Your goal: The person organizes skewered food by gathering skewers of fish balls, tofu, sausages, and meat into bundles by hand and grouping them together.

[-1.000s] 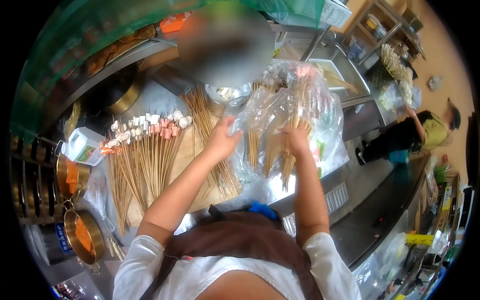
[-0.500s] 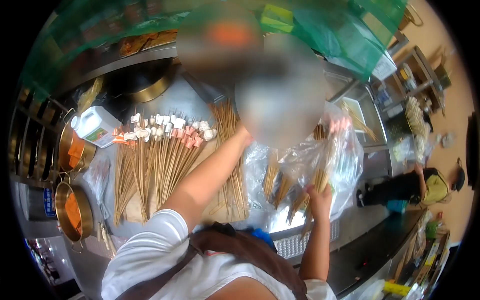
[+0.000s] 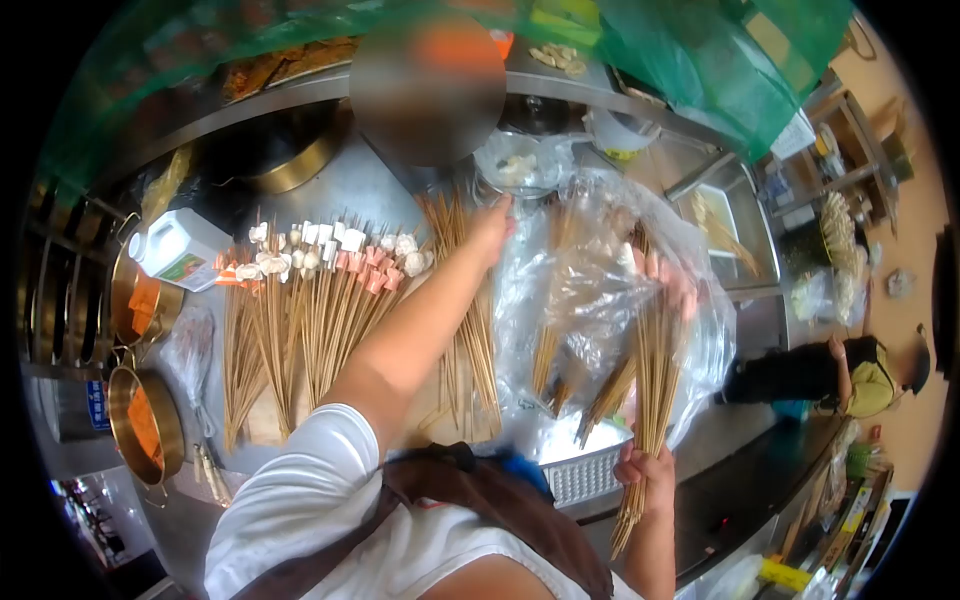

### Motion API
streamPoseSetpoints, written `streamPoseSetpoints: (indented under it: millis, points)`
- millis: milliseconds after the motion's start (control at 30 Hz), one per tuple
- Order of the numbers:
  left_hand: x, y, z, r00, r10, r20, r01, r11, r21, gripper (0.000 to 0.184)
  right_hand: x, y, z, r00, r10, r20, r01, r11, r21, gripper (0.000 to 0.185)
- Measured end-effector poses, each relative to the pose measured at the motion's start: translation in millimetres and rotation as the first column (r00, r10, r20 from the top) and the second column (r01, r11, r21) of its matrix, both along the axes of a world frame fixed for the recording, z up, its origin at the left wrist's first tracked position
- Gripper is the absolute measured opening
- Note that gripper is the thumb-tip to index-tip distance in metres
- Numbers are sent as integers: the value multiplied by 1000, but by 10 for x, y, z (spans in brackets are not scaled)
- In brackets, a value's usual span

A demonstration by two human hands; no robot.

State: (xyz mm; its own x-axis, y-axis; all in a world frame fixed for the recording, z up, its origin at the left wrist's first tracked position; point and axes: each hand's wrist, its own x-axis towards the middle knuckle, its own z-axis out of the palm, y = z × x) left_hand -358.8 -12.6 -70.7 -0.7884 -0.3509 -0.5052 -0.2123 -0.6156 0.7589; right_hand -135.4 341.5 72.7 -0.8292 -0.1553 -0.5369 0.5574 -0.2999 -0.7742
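Note:
My right hand (image 3: 648, 472) grips the lower ends of a bundle of bamboo skewers (image 3: 655, 380), whose pink and white food tips are inside a clear plastic bag (image 3: 590, 260). My left hand (image 3: 490, 232) is stretched forward, its fingers closed at the bag's upper left edge; the exact pinch is small and partly hidden. More skewers lie inside the bag. Left of my left arm, a wide row of skewers (image 3: 320, 330) with white and pink pieces on their tips rests on a board. Bare-looking skewers (image 3: 465, 300) lie partly beneath my forearm.
A white jug (image 3: 185, 250) and brass pots (image 3: 145, 425) with orange contents stand left. A bagged bowl (image 3: 520, 165) is beyond my left hand. A perforated metal tray (image 3: 585, 478) lies near me. Another person (image 3: 860, 375) stands at right beyond the counter.
My right hand has moved down toward me with the skewers, drawing their lower ends past the bag's near edge. My left hand has shifted slightly farther forward.

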Motion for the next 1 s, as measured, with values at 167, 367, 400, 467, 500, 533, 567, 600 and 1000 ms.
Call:
streamPoseSetpoints:
  millis: [167,367,400,467,500,533,567,600,1000]
  points:
    - [704,397,93,993,-92,-68,48,874,-484,61,530,70,71,992,51,114,-63,993,101,31]
    - [1968,767,659,835,-296,-463,-215,599,-771,61,1366,319,-153,972,228,52,-213,772,599,37]
    - [2175,810,652,810,-393,-435,-148,582,-800,60,1503,370,-190,951,310,-16,-178,588,789,36]
    - [2518,875,618,677,-680,-280,252,573,-780,61,1723,457,-215,910,416,6,-88,179,980,41]
    - [2639,900,586,506,-841,-193,562,491,-666,63,1839,508,-225,912,411,16,-96,175,980,41]
    - [2677,965,521,225,-969,-98,838,244,-487,65,1938,555,-234,889,457,-27,-10,80,997,44]
    - [2694,1055,483,-96,-992,-80,962,-72,-262,67,2005,588,-244,858,509,-68,84,-8,996,48]
    - [2820,1143,512,-113,-989,-98,952,-79,-296,62,2047,581,-243,844,520,-135,153,9,988,48]
    - [2339,1123,1389,742,-328,-585,284,944,-169,28,618,-1117,-912,570,362,-738,251,778,576,69]
